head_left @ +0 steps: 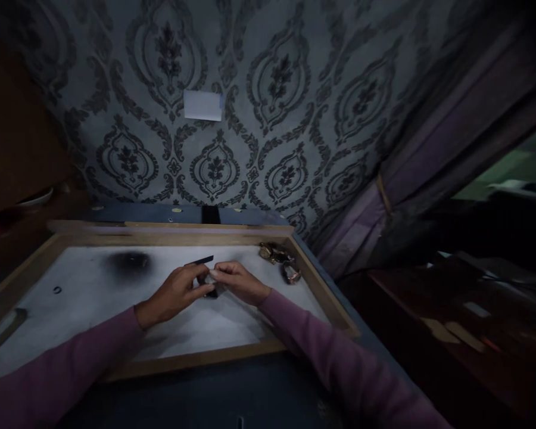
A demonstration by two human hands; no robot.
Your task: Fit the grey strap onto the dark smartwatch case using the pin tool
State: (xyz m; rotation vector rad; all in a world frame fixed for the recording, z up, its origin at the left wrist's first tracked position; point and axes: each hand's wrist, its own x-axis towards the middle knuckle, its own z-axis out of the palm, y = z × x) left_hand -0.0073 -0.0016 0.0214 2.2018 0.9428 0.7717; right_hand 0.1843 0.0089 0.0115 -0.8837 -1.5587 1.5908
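My left hand (173,296) is closed, its thumb and fingers curled around a dark strap-like strip (202,260), one straight end of which sticks out behind the fingers. Opposite it, my right hand (242,283) is closed in a pinch, fingertips meeting those of the left; what lies between them is mostly hidden. A black piece (211,293) shows just below the fingertips, and I cannot tell whether it joins the strip. Gold-coloured wristwatches (268,252) lie in the far right corner, with a shiny metal-banded watch (290,273) beside them.
Both hands are over a white surface (102,322) framed by a raised wooden rim (196,360). A small dark ring (57,290) lies at the left. Behind stands a patterned wall with a white card (202,105); a tied curtain (361,220) hangs at right, near a reddish table (411,292).
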